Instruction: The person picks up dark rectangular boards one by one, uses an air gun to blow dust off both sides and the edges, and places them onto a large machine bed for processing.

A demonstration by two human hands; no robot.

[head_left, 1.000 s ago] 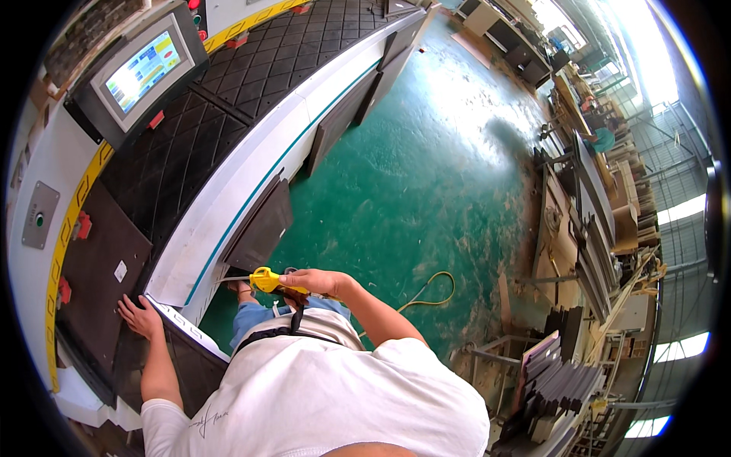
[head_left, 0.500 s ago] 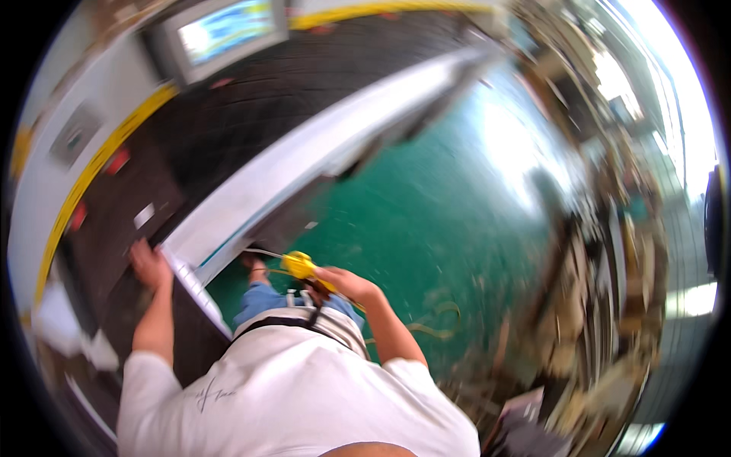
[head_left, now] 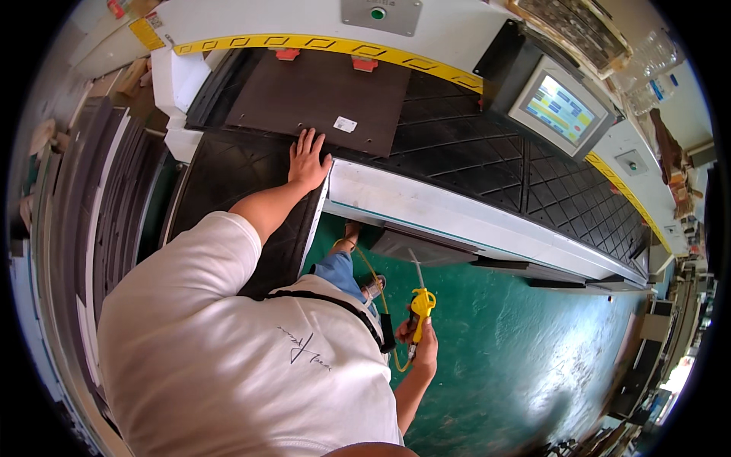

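Observation:
My left hand (head_left: 308,160) lies flat with its fingers spread on the black machine bed, its fingertips at the near edge of a dark brown panel (head_left: 320,95). That panel is flat, with a small white label (head_left: 345,124) and a few holes along its near edge. Lower down, on the right, my right hand (head_left: 420,343) is wrapped round a yellow air blow gun (head_left: 423,302) with a thin metal nozzle pointing away from me. From the gun a yellow hose (head_left: 399,358) loops back past my waist and legs. My grip hides part of its handle.
A white machine beam with yellow strip (head_left: 320,44) spans the bed, with red pieces (head_left: 364,64) under it. A touch screen (head_left: 562,110) hangs at right. The white bed rail (head_left: 457,213) runs rightward above green floor (head_left: 487,343). Dark panels (head_left: 126,190) stand at left.
The view has turned, bringing the brown panel and touch screen more fully into sight. My right hand still holds the blow gun, now farther from my waist; my left hand stays by the panel.

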